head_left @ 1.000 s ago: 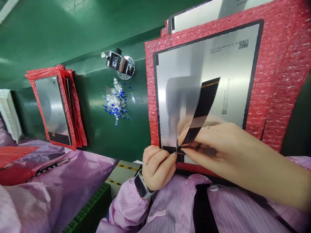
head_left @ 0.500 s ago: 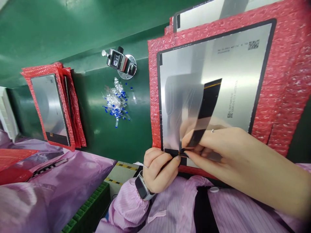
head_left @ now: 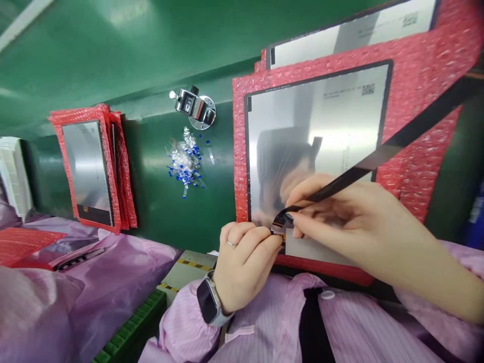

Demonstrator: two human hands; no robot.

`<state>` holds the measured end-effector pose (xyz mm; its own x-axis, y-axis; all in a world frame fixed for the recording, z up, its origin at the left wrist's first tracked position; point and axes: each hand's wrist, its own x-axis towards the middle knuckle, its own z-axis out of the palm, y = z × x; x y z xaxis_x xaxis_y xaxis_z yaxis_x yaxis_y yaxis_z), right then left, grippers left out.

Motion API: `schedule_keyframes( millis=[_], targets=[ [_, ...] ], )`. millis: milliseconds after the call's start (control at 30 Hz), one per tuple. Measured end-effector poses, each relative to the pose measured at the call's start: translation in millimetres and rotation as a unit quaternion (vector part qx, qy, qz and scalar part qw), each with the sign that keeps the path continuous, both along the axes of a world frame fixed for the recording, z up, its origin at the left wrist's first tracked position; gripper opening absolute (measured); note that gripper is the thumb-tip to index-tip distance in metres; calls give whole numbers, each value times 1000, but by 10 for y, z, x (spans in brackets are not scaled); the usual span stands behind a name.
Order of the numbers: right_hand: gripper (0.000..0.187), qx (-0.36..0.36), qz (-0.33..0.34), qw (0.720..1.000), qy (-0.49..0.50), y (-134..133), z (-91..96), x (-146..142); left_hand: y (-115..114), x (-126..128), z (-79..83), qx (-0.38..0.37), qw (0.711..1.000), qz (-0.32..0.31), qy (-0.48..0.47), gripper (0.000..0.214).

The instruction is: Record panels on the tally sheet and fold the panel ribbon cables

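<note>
A silver display panel (head_left: 340,126) with a black border lies on a red bubble-wrap sheet (head_left: 416,65) in front of me. My right hand (head_left: 351,222) pinches the near end of a long black strip (head_left: 401,141), which stretches up and to the right across the panel. My left hand (head_left: 245,262), with a smartwatch on the wrist and a ring, is curled with its fingertips pinched at the panel's near left corner, right by the strip's end. What those fingertips grip is too small to make out.
A metal tally counter (head_left: 194,107) stands on the green table (head_left: 113,60), with a heap of clear and blue tabs (head_left: 184,161) below it. A second stack of panels in red wrap (head_left: 91,171) lies at the left. Another panel (head_left: 351,33) peeks out behind mine.
The black strip was folded over the panel near my fingers; it has been pulled out long, up and to the right. My left hand stays pinched at the corner.
</note>
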<state>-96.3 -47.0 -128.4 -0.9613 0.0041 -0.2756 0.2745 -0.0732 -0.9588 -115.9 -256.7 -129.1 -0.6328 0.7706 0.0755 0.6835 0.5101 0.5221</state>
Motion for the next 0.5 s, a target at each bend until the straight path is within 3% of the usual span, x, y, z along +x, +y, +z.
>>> schedule_keyframes(
  millis=[100,300,400,500],
  targets=[
    [13,-99,-39,994,-12,14,26,-14,89,-149,122,-68,995,-74,-5,10],
    [15,-161,-48,985,32,36,-80,-36,204,-330,284,-210,955,-204,52,10],
    [14,-112,-88,986,89,15,23,-121,244,-359,346,-241,938,-243,61,14],
    [10,9,-51,977,207,-86,408,-224,257,-379,329,-168,963,-207,30,18]
  ],
)
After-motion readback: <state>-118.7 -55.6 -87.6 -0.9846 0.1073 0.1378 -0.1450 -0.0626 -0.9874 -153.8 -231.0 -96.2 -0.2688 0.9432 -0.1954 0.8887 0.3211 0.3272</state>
